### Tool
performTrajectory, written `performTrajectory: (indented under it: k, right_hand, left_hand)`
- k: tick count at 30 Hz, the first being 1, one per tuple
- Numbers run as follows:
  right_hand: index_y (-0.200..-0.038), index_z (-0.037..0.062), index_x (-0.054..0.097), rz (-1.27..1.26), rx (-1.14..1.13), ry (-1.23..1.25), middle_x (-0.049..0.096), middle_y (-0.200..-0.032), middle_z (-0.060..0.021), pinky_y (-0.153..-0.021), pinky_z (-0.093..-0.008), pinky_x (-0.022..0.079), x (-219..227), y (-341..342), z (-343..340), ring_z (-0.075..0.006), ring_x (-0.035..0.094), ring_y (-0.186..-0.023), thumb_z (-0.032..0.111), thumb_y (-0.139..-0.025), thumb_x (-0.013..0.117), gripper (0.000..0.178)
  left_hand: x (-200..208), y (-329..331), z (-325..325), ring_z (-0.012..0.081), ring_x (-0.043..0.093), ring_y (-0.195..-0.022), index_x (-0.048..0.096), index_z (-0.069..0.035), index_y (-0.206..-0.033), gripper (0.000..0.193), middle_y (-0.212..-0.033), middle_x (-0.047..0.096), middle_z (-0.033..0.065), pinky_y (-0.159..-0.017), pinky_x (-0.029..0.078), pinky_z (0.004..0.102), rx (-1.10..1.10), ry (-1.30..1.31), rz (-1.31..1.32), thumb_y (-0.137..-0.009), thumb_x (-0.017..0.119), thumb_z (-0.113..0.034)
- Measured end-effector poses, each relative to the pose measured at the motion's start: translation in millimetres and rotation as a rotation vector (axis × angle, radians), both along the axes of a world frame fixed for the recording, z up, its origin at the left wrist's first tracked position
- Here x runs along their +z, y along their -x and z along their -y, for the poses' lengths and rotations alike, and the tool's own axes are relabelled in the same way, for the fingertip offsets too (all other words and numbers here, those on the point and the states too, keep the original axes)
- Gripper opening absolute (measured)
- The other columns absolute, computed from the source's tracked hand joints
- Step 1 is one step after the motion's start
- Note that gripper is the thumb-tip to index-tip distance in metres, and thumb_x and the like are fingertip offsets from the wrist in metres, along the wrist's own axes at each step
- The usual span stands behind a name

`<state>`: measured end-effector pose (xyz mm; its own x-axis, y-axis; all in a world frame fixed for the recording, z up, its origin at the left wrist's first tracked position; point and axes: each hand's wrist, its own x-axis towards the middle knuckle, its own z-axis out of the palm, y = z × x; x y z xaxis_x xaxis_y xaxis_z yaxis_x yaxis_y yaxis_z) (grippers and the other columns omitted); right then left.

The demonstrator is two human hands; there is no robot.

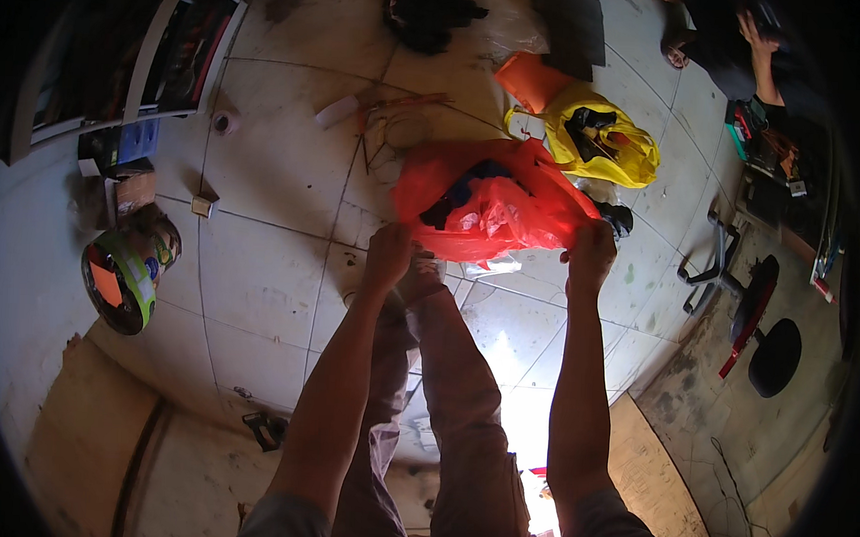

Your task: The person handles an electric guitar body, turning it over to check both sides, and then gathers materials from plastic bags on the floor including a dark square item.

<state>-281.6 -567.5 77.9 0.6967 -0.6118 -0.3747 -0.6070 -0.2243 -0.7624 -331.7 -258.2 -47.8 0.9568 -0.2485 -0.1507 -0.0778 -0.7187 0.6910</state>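
Note:
Between my two hands a red plastic bag [555, 211] is stretched wide, its mouth facing up. Inside it lie some dark items and a crumpled pinkish-red plastic bag [494, 206]; what these contain is hidden. My left hand [390, 255] is closed on the bag's near left edge. On the opposite side, my right hand [591, 255] grips the near right edge. Just beyond the bag, to the right, a yellow plastic bag [633, 162] lies open with dark things in it, touching or close to the red one.
An orange piece [531, 81] and a black bundle [429, 18] lie farther off. Thin cords [407, 126] are on the tiled floor. To the left stand a green-and-black round container [117, 281] and a small box [203, 206]. Another person's hand [760, 39] shows at upper right, above an office chair [760, 318].

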Motion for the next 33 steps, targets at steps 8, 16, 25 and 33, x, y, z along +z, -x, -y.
performTrajectory:
  k: [8,16,25,33]
  right_hand:
    - [-0.104,0.0067,0.059,-0.023,-0.002,-0.212,0.058,-0.082,-0.0006,-0.049,-0.0253,0.046,-18,-3,24,-0.0085,0.05,-0.055,0.016,-0.088,0.056,0.019]
    - [-0.107,0.0082,0.058,-0.021,0.09,-0.21,0.058,-0.09,-0.0012,-0.053,-0.0268,0.044,-17,-3,18,-0.009,0.051,-0.065,0.019,-0.088,0.056,0.022]
    - [-0.122,0.0021,0.054,0.003,0.066,-0.251,0.055,-0.118,-0.0112,-0.091,-0.0374,0.05,-38,3,45,-0.0228,0.057,-0.107,0.013,-0.091,0.052,0.033]
    - [-0.124,0.0012,0.054,0.096,-0.001,-0.22,0.056,-0.119,-0.0115,-0.093,-0.0364,0.051,-48,0,39,-0.0228,0.056,-0.111,0.014,-0.094,0.052,0.033]
  left_hand:
    - [-29,-4,-16,0.0305,0.065,-0.078,0.06,-0.001,-0.1,0.023,-0.088,0.065,0.0132,-0.072,0.052,0.0407,0.856,0.634,-0.646,-0.089,0.056,-0.021]
    - [-85,15,-91,0.0443,0.056,-0.105,0.046,-0.004,-0.125,0.053,-0.115,0.051,0.031,-0.088,0.048,0.0514,1.182,-0.364,-0.462,-0.085,0.066,-0.03]
    - [-157,-9,-217,0.0524,0.042,-0.121,0.031,-0.013,-0.148,0.085,-0.136,0.032,0.0339,-0.097,0.046,0.0551,0.98,-0.784,-0.139,-0.083,0.07,-0.05]
    - [-157,-27,-247,0.0373,0.057,-0.098,0.062,-0.005,-0.102,0.013,-0.103,0.057,0.016,-0.085,0.048,0.0491,0.751,-0.484,-0.069,-0.093,0.054,-0.009]
